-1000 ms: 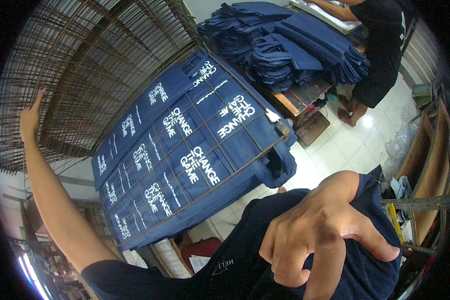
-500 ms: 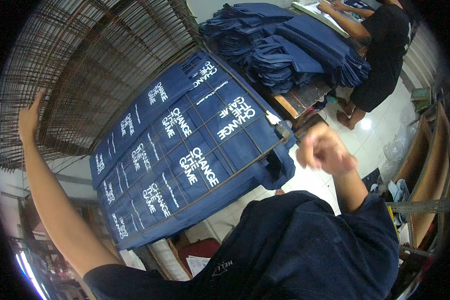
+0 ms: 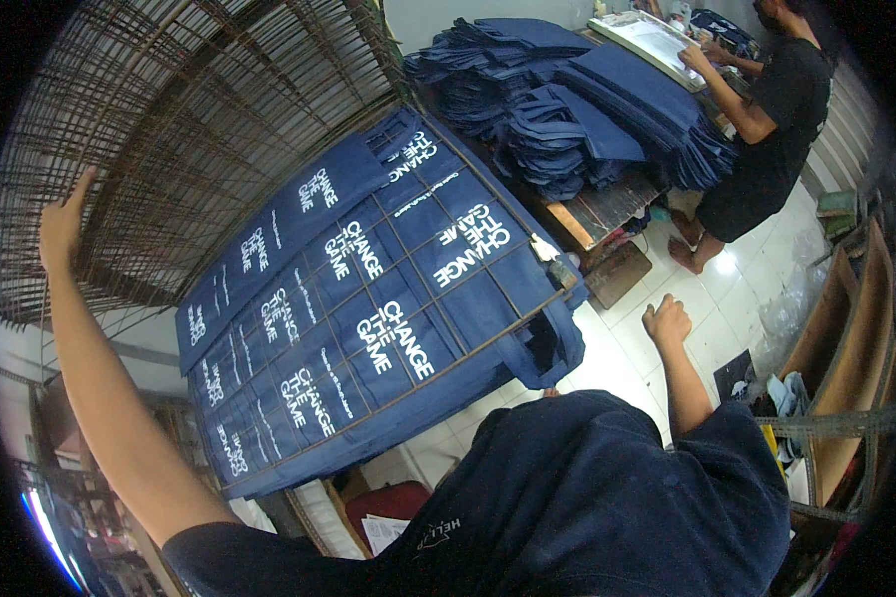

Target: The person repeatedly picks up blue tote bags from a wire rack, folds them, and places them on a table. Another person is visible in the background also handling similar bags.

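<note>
My left hand [image 3: 62, 231] is raised at the far left against the upturned wire racks [image 3: 259, 109]. Its index finger points upward along the wires, and the other fingers look curled at a rack's edge, partly hidden. My right hand [image 3: 669, 320] hangs over the floor at right, fingers curled in, with nothing visible in it. Between my arms, a lowered wire rack [image 3: 438, 360] lies over rows of dark blue fabric bags [image 3: 358, 343] with white print. Straps and loose edges of blue cloth [image 3: 553, 348] hang past its right corner.
Thick stacks of blue fabric bags [image 3: 567, 109] cover a wooden table [image 3: 592, 214] at the back. Beyond it a co-worker [image 3: 782, 119] in black works at a white-framed screen [image 3: 647, 45]. Curved brown boards [image 3: 846, 348] and a metal shelf bar [image 3: 836, 418] stand at right.
My right hand has dropped lower and drawn away from the rack's corner, its fingers now more curled. My left hand stays at the raised racks. The view has shifted slightly, showing more of the co-worker.
</note>
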The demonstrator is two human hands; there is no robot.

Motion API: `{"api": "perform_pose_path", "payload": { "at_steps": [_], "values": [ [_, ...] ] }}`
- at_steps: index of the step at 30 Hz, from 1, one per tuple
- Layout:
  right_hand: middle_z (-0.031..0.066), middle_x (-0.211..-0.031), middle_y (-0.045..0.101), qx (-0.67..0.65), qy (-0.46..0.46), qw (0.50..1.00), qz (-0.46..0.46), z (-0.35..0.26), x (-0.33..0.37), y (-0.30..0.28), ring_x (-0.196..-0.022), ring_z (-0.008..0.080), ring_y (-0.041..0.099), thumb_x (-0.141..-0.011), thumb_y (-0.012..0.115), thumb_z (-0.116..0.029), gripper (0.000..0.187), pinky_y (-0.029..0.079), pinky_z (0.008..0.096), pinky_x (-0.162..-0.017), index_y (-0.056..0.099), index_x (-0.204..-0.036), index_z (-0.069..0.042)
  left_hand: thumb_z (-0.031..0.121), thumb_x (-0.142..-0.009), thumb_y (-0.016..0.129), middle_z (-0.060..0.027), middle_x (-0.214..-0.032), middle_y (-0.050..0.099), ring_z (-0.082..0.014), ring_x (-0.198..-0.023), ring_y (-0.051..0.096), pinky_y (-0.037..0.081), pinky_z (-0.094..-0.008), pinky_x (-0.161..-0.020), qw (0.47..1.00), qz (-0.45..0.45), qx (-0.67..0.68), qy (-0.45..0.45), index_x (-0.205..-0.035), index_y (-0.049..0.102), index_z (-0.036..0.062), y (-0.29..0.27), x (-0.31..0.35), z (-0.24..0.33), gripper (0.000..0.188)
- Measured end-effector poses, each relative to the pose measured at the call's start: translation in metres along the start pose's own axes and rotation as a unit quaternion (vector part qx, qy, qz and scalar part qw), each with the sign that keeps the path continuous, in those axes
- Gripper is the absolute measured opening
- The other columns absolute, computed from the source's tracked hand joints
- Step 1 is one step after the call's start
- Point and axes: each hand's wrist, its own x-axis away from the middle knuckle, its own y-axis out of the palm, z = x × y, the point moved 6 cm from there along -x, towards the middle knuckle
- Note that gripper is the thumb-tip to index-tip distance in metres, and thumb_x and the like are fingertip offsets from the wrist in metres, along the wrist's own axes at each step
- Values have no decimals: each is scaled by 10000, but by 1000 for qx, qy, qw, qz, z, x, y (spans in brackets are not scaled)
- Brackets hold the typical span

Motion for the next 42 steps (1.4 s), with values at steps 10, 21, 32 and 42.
{"api": "perform_pose_path", "payload": {
  "at_steps": [10, 21, 32, 42],
  "values": [
    [122, -853, 502, -116, -272, 902, 315, -24, 18, 5, -597, 288, 532, -808, 650, -246, 387, 418, 389, -559, 478, -1127, -110, 751, -620, 581, -241, -1180, 578, -340, -1125, 546, 373, -406, -980, 999, -40, -10, -12, -1168, 583, -58, 6, -3, 0, 977],
    [69, -1095, 558, -91, -264, 889, 362, -37, 20, -17, -1178, 261, 426, -843, 598, -268, 171, 246, 540, -1002, 659, -820, -110, 743, -630, 576, -249, -1185, 571, -346, -1125, 542, 373, -411, -975, 998, -44, -17, 28, -1160, 580, -74, 14, -10, -6, 974],
    [71, -908, 634, -318, -131, 905, 251, -67, -43, -41, -833, 226, 602, -870, 561, -208, 220, 453, 339, -760, 650, -776, -30, 741, -625, 582, -228, -1122, 611, -340, -1064, 577, 388, -403, -948, 1000, 19, -14, 14, -1100, 630, -43, 6, -9, -8, 918],
    [178, -1426, 333, -901, 24, 432, -30, -113, -206, -61, -1235, 311, 446, -812, 518, -663, 973, 408, 476, -961, 139, -1442, -26, 708, -645, 602, -205, -1092, 629, -331, -1024, 591, 403, -404, -916, 996, 1, -36, 82, -1091, 655, 22, 14, -15, -8, 819]
  ]
}}
